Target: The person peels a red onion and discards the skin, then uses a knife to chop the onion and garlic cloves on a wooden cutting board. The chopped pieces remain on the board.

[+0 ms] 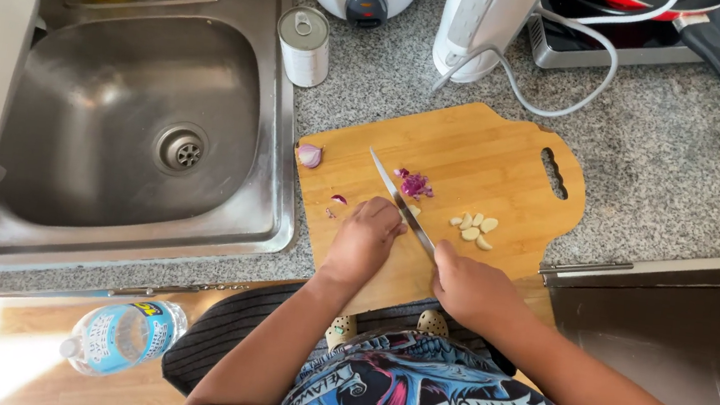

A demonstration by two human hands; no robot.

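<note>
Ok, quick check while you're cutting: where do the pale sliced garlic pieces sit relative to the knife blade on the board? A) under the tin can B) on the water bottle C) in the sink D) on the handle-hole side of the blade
D: the garlic slices lie on the cutting board, on the side of the knife toward the board's handle hole, just below the chopped red onion.

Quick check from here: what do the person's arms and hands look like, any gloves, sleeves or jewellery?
Both hands, left hand and right hand, are bare: no gloves, rings or watch visible. Forearms are uncovered; black sleeve edges show near the bottom of the frame.
</note>
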